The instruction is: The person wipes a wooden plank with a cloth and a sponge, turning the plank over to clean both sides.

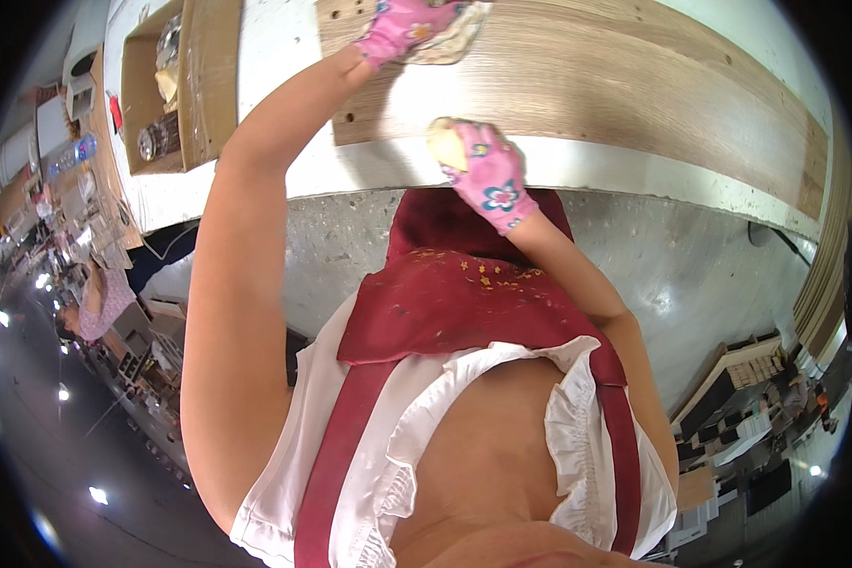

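A cardboard box (194,90) is sitting on the white workbench (284,57), a glass jar (158,138) lying inside it. Stacked boards (828,275) are leaning at the right edge. Another person (99,301) is working farther off, left.

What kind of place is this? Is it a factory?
Probably a furniture or woodworking workshop. A long wood-grain panel with drilled holes lies on a white workbench, more boards are stacked at the right, and a cardboard box of parts sits nearby.

Left hand (402,28) & cloth (450,38) cut off by top edge; wood panel (587,95) too (far end runs out of view). Box (175,85) contents too small to tell.
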Demonstrator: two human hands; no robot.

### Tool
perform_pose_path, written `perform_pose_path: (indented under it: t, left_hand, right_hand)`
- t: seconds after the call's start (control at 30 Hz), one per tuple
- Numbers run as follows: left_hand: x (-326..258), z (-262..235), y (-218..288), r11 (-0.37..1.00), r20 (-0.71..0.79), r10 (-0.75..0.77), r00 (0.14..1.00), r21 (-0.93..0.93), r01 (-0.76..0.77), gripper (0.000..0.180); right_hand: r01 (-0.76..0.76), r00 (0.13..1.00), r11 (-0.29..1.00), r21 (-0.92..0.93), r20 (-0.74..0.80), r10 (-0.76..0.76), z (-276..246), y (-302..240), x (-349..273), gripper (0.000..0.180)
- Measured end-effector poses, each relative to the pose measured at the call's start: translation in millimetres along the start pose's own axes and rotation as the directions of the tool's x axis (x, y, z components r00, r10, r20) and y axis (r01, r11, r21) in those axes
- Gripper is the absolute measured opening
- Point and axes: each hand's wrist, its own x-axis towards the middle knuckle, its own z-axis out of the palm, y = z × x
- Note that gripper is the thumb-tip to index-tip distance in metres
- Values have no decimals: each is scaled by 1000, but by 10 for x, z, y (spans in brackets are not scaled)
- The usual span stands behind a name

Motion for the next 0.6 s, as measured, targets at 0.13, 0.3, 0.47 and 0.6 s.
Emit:
perform_pose_path:
  t: [0.13, 0.3, 0.47, 0.6]
  left_hand:
    - [-65, 72, -143, 999, -19, -48, 999, 23, 49, 53]
    - [-76, 152, -258, 985, -68, 13, 998, 170, -1, 51]
    - [-41, -6, -45, 1000, -109, -5, 994, 5, 5, 44]
    - [-479, -5, 166, 981, -38, 193, 980, -29, -194, 53]
  right_hand:
    - [178, 945, 984, -3, 281, -170, 411, -696, 321, 55]
    - [175, 860, 982, 75, 474, -189, 968, -1270, 630, 51]
    - [191, 892, 961, 200, 374, -255, 650, -1085, 530, 55]
    - [109, 970, 948, 300, 175, -167, -180, -356, 121, 52]
